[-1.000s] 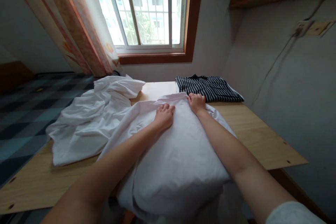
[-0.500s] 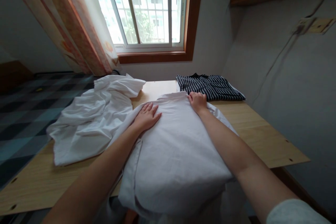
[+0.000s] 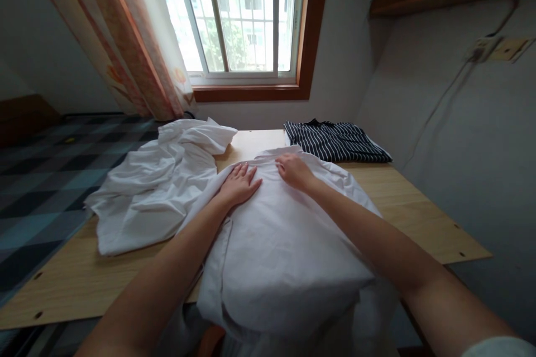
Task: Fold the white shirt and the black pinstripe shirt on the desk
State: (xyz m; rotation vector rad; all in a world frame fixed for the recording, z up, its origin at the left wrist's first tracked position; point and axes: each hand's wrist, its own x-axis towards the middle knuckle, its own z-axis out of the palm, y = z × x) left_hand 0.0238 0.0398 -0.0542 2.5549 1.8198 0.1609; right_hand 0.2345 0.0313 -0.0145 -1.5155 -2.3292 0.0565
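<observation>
A white shirt (image 3: 288,234) is spread over the near part of the wooden board, its lower end hanging over the front edge. My left hand (image 3: 240,183) lies flat on the shirt's upper left side, fingers stretched out and a little spread. Close to the far edge, around the middle, my right hand (image 3: 295,170) rests on the same shirt with its fingers curled against the cloth; the fingertips are partly hidden. To the left lies a second white garment (image 3: 154,184), loose and crumpled.
A folded black-and-white striped garment (image 3: 335,141) sits at the back right of the wooden board (image 3: 419,217). On the left is a bed with a checked cover (image 3: 37,178). Beyond the board are a curtain (image 3: 138,39) and a window (image 3: 247,22); a cable (image 3: 439,100) hangs on the right wall.
My right hand has moved left across the white shirt, from its right upper corner to near the middle. My left hand stays flat on the cloth. The view has shifted slightly.
</observation>
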